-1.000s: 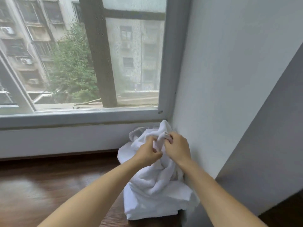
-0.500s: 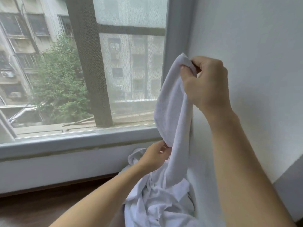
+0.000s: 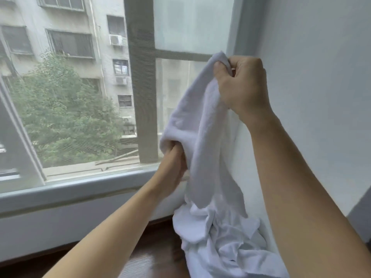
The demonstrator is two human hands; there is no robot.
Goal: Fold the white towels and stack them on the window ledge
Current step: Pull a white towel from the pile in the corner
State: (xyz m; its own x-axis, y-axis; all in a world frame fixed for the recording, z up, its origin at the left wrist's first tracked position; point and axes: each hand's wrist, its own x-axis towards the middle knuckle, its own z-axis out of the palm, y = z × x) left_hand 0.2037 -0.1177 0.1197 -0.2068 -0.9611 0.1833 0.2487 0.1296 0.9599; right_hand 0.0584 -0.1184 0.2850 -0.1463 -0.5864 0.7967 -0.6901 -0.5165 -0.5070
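1. We see one white towel (image 3: 202, 125) lifted in the right centre of the frame, hanging in a long fold from its top corner down to the heap below.
2. Our right hand (image 3: 243, 85) is clenched round that top corner in the upper right, against the pale wall (image 3: 321, 97), fingers curled with cloth bunched between them.
3. Our left hand (image 3: 172, 167) grips the towel's left edge lower down, near the frame's centre, fingers curled into the cloth (the fingertips are hidden in the fold).
4. The pile of towels (image 3: 216, 237) lies crumpled at the lower right, in the corner where the wall meets the strip under the window; the lifted towel's lower end runs into it, and we cannot tell where one cloth ends and the next begins.
5. There are no containers; the pile rests on the dark wooden ledge (image 3: 152, 257) along the bottom of the frame.
6. The ledge shows bare wood to the left of the pile, between our forearms.
7. The window frame (image 3: 80, 189) crosses the middle left, its lower rail just behind our left hand.
8. Beyond the glass, in the upper left, stand a green tree (image 3: 64, 117) and a grey building (image 3: 80, 27).
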